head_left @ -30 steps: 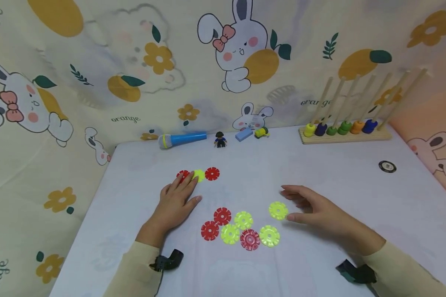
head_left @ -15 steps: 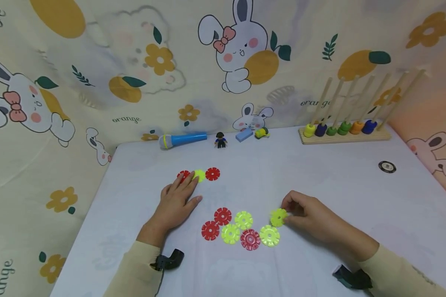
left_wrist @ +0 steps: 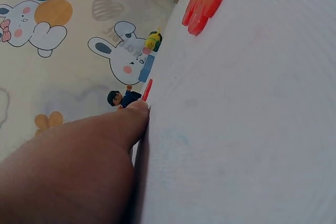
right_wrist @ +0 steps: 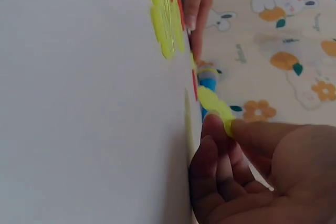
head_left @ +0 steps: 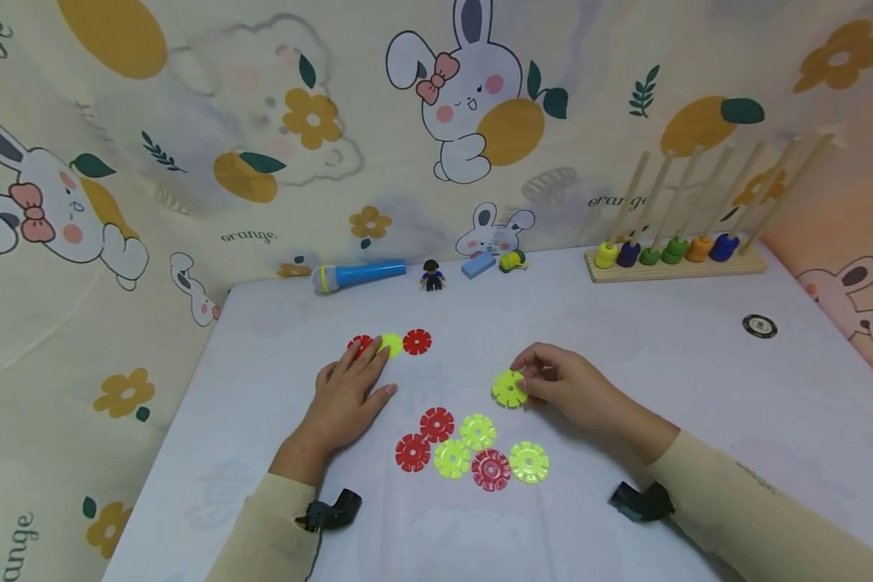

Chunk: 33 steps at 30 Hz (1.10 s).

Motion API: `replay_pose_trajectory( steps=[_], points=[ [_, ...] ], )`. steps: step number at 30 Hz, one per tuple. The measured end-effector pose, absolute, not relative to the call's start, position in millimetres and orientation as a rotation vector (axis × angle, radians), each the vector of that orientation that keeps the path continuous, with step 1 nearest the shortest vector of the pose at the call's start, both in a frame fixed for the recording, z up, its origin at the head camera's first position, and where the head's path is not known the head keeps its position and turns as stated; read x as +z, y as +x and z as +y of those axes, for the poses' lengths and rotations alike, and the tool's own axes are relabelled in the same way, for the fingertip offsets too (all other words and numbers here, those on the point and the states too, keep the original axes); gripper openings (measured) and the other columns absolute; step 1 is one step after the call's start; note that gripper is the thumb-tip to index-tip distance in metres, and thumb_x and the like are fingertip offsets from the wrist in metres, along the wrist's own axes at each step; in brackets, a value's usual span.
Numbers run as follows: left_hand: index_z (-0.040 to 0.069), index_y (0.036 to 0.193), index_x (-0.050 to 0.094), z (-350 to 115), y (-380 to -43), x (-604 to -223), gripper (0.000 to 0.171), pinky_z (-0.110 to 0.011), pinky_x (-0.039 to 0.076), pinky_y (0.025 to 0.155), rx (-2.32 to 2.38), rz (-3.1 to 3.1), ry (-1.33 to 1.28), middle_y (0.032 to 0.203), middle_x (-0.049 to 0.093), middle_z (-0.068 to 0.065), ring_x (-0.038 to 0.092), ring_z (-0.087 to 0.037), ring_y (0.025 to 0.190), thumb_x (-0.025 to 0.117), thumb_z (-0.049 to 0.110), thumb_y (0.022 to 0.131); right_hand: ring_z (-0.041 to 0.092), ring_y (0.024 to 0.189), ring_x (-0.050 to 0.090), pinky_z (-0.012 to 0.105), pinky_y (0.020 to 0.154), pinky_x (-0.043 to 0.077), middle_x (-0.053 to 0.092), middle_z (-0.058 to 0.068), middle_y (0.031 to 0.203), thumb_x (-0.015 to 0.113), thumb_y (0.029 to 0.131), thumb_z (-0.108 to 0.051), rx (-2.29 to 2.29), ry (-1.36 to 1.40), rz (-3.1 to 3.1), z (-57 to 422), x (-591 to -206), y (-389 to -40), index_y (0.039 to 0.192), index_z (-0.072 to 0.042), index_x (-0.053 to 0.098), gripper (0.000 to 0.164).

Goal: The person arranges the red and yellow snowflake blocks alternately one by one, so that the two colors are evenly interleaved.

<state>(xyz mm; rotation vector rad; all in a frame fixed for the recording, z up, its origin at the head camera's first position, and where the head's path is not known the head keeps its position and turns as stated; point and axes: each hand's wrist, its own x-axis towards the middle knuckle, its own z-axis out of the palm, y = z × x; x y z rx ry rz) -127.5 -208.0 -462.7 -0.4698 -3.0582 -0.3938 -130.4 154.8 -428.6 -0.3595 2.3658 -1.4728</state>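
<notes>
Between thumb and forefinger, my right hand [head_left: 571,390] pinches a yellow-green notched plastic disc [head_left: 508,390], held a little above the table in the right wrist view. My left hand [head_left: 347,400] lies flat with fingers spread, its fingertips over a red disc [head_left: 360,346] and at the edge of a yellow-green disc [head_left: 390,345]. Another red disc [head_left: 417,342] continues that row on the right. Nearer the front lies a loose group: red discs [head_left: 436,424], yellow-green discs [head_left: 478,432] and a darker red disc [head_left: 491,470].
Along the back stand a blue toy microphone [head_left: 360,276], a small toy figure [head_left: 432,276], a blue block [head_left: 478,264] and a yellow-green toy piece [head_left: 512,259]. A wooden peg rack [head_left: 676,271] with coloured beads is at back right. A black-and-white round chip [head_left: 760,326] lies below it.
My right hand has taken hold of the yellow-green disc, lifted it and carried it left and away from me, towards the row. My left hand stays in place.
</notes>
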Motion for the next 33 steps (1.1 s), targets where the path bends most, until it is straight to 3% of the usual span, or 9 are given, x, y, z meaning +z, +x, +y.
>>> replay_pose_trajectory(
  steps=[11,17,20,24,27,29,33],
  points=[
    [0.031,0.152,0.027,-204.7,-128.3,-462.3,0.072,-0.056,0.012,0.107,-0.395,-3.080,-0.464,0.158,0.017,0.007,0.004,-0.025,0.144,0.048,0.062,0.090,0.023,0.079,0.063,0.033,0.072,0.053,0.059,0.009,0.093,0.064,0.093,-0.015,-1.499,-0.231,2.366,104.3,-429.8,-187.3,0.119,-0.025,0.060,0.028],
    [0.032,0.152,0.026,-203.7,-128.4,-461.6,0.073,-0.056,0.012,0.107,-0.385,-3.080,-0.462,0.158,0.016,0.007,0.004,-0.025,0.144,0.048,0.062,0.090,0.023,0.082,0.062,0.031,0.073,0.053,0.059,0.009,0.096,0.064,0.093,-0.013,-1.468,-0.253,2.370,85.0,-427.1,-200.7,0.122,-0.021,0.059,0.030],
    [0.032,0.152,0.025,-203.2,-128.6,-461.5,0.073,-0.056,0.012,0.107,-0.384,-3.080,-0.463,0.158,0.016,0.007,0.003,-0.025,0.144,0.047,0.064,0.090,0.021,0.090,0.058,0.033,0.078,0.052,0.055,0.006,0.105,0.064,0.093,-0.015,-1.339,-0.311,2.480,80.0,-424.8,-200.2,0.125,-0.018,0.058,0.033],
    [0.033,0.152,0.025,-203.7,-129.3,-461.0,0.074,-0.057,0.012,0.106,-0.384,-3.080,-0.469,0.158,0.015,0.007,0.003,-0.026,0.144,0.046,0.064,0.090,0.022,0.120,0.045,0.040,0.096,0.043,0.046,0.001,0.134,0.064,0.092,-0.025,-0.887,-0.541,2.705,78.7,-421.0,-192.4,0.137,-0.020,0.052,0.046],
    [0.032,0.152,0.025,-204.8,-129.4,-460.2,0.074,-0.057,0.012,0.106,-0.384,-3.081,-0.465,0.158,0.016,0.007,0.004,-0.026,0.144,0.047,0.064,0.089,0.026,0.138,0.025,0.048,0.105,0.030,0.031,-0.001,0.152,0.063,0.092,-0.036,-0.499,-0.772,2.746,80.1,-419.2,-185.4,0.145,-0.024,0.044,0.058],
    [0.032,0.152,0.025,-205.7,-129.3,-459.9,0.074,-0.057,0.012,0.106,-0.377,-3.086,-0.457,0.158,0.016,0.007,0.003,-0.025,0.144,0.047,0.065,0.089,0.029,0.142,0.015,0.054,0.106,0.025,0.022,-0.003,0.156,0.062,0.092,-0.043,-0.334,-0.882,2.723,80.4,-419.2,-182.3,0.148,-0.027,0.038,0.063],
    [0.032,0.152,0.026,-207.2,-129.1,-461.7,0.074,-0.057,0.012,0.106,-0.370,-3.088,-0.449,0.158,0.016,0.007,0.004,-0.026,0.144,0.048,0.064,0.089,0.031,0.142,0.013,0.059,0.105,0.021,0.020,-0.002,0.157,0.058,0.090,-0.053,-0.247,-0.937,2.713,77.8,-421.4,-178.8,0.149,-0.029,0.035,0.068]
  ],
)
